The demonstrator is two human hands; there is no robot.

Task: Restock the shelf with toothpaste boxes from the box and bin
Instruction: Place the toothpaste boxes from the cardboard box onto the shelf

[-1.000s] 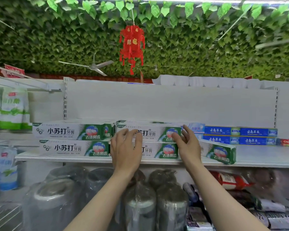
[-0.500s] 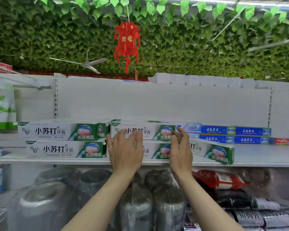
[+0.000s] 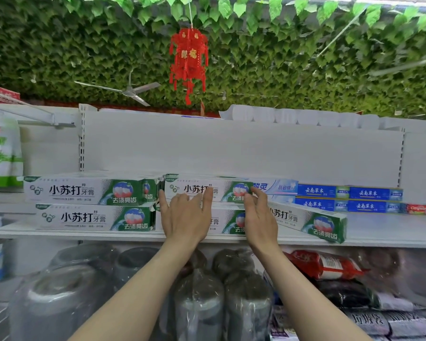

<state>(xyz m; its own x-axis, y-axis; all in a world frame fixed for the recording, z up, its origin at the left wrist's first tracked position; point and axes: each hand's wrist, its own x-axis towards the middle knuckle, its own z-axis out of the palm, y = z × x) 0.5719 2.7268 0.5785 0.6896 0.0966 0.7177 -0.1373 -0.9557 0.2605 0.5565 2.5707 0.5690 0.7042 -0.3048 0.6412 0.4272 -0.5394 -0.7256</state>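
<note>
Alongside, skewed toothpaste box, blue boxes.

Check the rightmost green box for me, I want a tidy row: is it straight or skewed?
Skewed. The rightmost green box lies angled on the shelf, its right end swung toward the front edge, unlike the squared stacks to its left.

- Setting: retail shop, toiletries and household goods aisle.
- White metal gondola shelf with slotted uprights; toothpaste boxes stacked face-out in rows; blue boxes of another brand alongside.
- Lower tier: plastic-wrapped pots, packaged goods.
- Overhead: artificial leaf ceiling, red hanging lantern, ceiling fan.
</note>
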